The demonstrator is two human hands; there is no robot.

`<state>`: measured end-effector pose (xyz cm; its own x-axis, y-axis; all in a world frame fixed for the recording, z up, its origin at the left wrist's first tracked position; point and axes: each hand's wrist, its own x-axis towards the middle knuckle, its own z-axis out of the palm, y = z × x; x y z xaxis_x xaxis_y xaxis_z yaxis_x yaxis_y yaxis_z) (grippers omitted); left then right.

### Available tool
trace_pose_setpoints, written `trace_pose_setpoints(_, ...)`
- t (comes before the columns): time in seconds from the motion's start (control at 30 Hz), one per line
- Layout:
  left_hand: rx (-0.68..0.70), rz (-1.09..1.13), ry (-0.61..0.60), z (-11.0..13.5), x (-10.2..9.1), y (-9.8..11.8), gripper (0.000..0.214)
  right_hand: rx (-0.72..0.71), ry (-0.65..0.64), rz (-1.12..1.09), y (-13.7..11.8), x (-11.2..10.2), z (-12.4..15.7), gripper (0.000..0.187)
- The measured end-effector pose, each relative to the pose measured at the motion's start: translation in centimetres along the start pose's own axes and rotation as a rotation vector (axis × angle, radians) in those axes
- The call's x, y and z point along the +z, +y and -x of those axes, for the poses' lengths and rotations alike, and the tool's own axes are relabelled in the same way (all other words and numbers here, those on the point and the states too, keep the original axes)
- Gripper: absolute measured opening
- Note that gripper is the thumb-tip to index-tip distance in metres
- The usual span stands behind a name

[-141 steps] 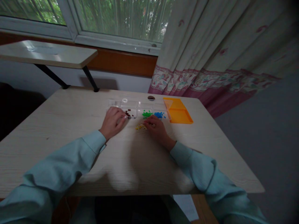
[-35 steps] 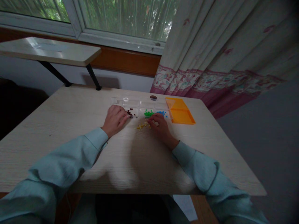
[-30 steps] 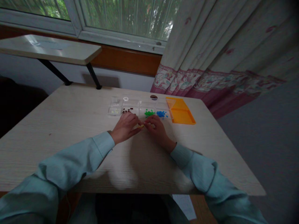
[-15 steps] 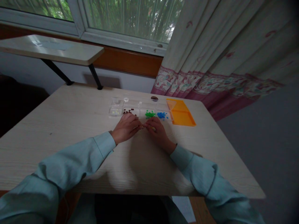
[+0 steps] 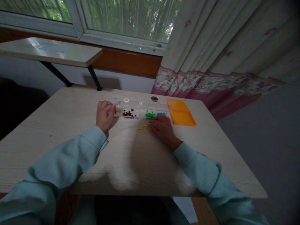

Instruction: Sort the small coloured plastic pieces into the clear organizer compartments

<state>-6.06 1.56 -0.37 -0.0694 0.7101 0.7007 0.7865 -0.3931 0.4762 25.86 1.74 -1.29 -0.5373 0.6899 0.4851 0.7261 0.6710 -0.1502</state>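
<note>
The left hand (image 5: 104, 115) is pinching fingertips together at the compartment box's (image 5: 132, 104) left end, the right hand (image 5: 163, 128) likewise beside yellow pieces (image 5: 141, 127).

Between the sleeves (image 5: 63, 159), the near part of the desk (image 5: 122, 165) lies open. A free lane runs between the left hand (image 5: 105, 115) and the yellow pieces (image 5: 142, 127) to the tray (image 5: 132, 104). The right hand (image 5: 163, 128) blocks the front of the blue pieces (image 5: 161, 113); the orange box (image 5: 181, 113) obstructs the tray's right end. Shelf posts (image 5: 95, 76) stand at back left.
</note>
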Motion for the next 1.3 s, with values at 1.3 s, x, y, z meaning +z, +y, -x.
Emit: trace_pose_setpoints(1.3,0.446,0.081,-0.485,2.3,2.1,6.6,0.027,0.077,0.054,-0.630,-4.9,0.3,-1.1,0.027)
